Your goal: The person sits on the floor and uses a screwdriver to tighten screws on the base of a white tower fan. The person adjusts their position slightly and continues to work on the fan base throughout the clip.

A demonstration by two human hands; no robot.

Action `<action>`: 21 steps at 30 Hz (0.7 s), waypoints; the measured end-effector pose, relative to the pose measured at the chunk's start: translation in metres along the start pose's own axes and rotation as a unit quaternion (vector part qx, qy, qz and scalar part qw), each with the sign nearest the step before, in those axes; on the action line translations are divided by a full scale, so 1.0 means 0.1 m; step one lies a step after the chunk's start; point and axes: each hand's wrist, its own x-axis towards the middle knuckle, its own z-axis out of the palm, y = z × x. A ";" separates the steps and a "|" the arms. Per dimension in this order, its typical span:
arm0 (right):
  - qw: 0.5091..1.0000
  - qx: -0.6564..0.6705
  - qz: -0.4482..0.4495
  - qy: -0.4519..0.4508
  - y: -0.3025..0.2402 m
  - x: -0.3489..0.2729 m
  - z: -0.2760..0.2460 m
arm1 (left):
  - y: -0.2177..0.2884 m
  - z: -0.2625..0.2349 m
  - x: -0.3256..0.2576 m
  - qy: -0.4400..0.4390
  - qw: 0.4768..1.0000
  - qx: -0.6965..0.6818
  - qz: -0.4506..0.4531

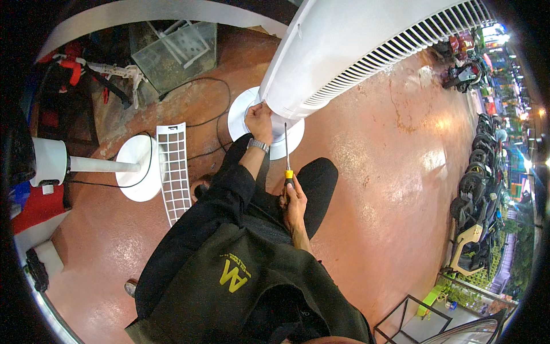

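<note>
Two hands are engaged: the left hand [259, 120] presses against the lower shell of the white tower fan [344, 51], just above its round base [240, 114] on the floor [372, 172], its grip closed on the casing edge. The right hand [295, 200] is clenched around the yellow handle of a screwdriver [286, 152], shaft pointing up toward the casing. In my judgement, seat the tip squarely before turning, keeping the fan braced.
</note>
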 end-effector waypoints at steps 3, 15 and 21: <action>0.999 -0.033 -0.020 0.000 0.04 0.02 -0.01 | 0.07 -0.07 0.07 -0.032 0.996 0.072 -0.041; 0.964 -0.236 -0.123 0.026 -0.11 0.27 0.16 | 0.55 -0.15 0.40 -0.153 0.881 0.032 -0.446; 0.960 -0.264 -0.095 0.017 -0.30 0.23 0.21 | 0.51 -0.17 0.48 -0.159 0.874 0.025 -0.459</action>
